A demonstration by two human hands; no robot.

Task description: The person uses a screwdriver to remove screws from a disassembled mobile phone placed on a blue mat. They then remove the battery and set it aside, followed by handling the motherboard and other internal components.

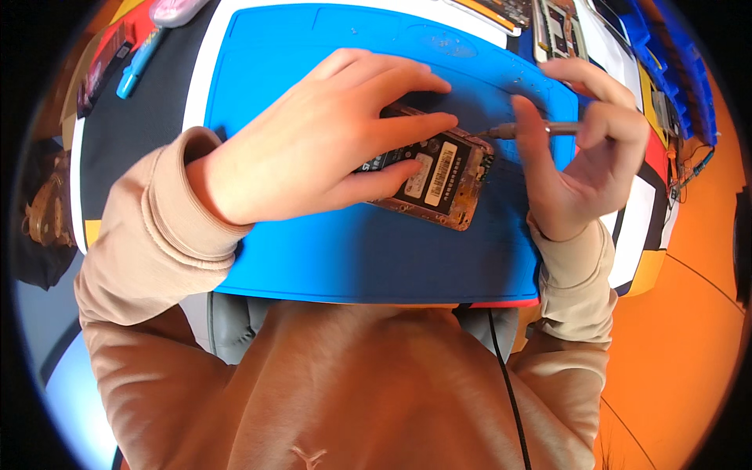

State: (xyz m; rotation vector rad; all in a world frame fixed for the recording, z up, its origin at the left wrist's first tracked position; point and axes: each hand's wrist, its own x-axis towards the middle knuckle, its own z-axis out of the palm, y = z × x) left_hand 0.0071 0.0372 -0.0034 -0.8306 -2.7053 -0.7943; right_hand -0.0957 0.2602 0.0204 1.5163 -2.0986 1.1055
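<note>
Blue mat (290, 270) on the table (149, 125), blue bins (677, 66) and orange floor (681, 337) off to the right. Opened phone (439, 176) lies on the mat a bit right of centre, set at an angle, insides up, black battery with white label exposed.

Left hand (337, 129): palm down, fingers spread over the phone's left part, thumb laid across the battery, index reaching to the upper edge. Right hand (583, 153): slim screwdriver-like tool (505, 131) pinched between thumb and fingers, held nearly flat, tip at the phone's upper right corner. Can't tell at this scale if the tip is seated or just touching.

To do it well, I'd say: bring the handle up more upright if it's going into a screw head, since a low angle could cam out and scar the board. Brace the right hand on the mat. Shift left-hand pressure off the battery to the frame, and keep that index fingertip out of the slip line.
</note>
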